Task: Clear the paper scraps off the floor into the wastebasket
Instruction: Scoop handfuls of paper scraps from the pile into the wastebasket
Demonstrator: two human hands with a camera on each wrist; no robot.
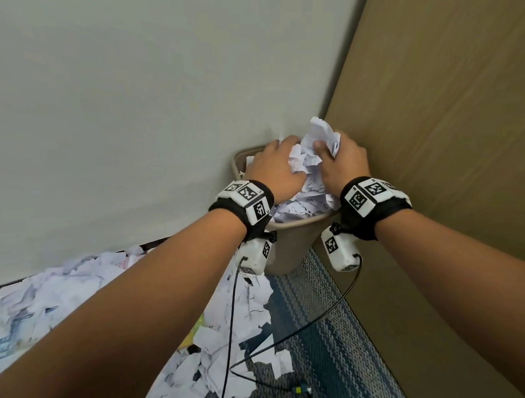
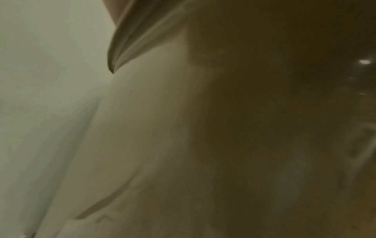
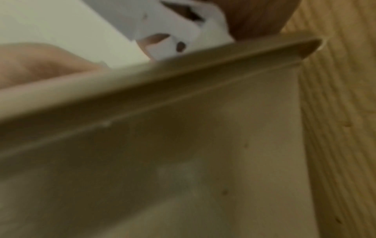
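A beige wastebasket (image 1: 289, 248) stands in the corner, filled to its rim with white paper scraps (image 1: 303, 203). Both my hands are above its opening and hold one crumpled wad of scraps (image 1: 308, 151) between them. My left hand (image 1: 279, 164) curls round the wad's left side. My right hand (image 1: 341, 159) grips the right side, thumb pressed on the paper. Many more torn scraps (image 1: 65, 290) lie on the floor at the left. The right wrist view shows the basket's rim (image 3: 183, 77) close up, with paper (image 3: 183, 30) above it. The left wrist view is blurred on the basket's wall (image 2: 162, 128).
A white wall (image 1: 132, 99) runs behind the basket and a wooden panel (image 1: 431, 133) closes the right side. Blue striped carpet (image 1: 322, 330) shows between the scraps and the panel. Black cables (image 1: 231, 319) hang from my wrist cameras to the floor.
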